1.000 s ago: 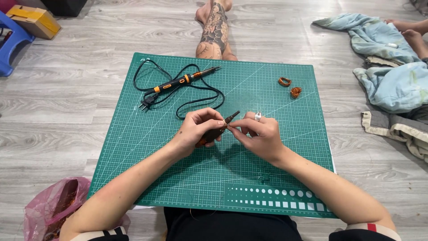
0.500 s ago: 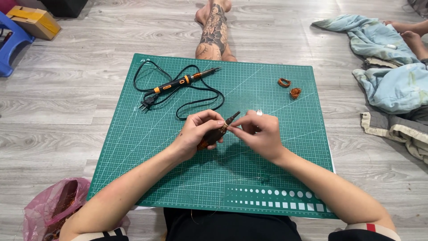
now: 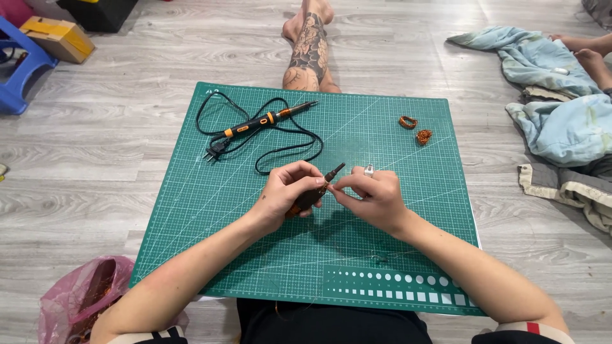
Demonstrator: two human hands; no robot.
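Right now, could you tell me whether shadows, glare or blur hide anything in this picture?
Head view: even, soft light, no glare; the hands cast a faint shadow on the green mat; the small pliers are sharp, whatever their tip grips too small to tell.

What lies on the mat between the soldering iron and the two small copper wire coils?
Nothing: in the head view, that stretch of green cutting mat between the soldering iron and the copper coils is bare.
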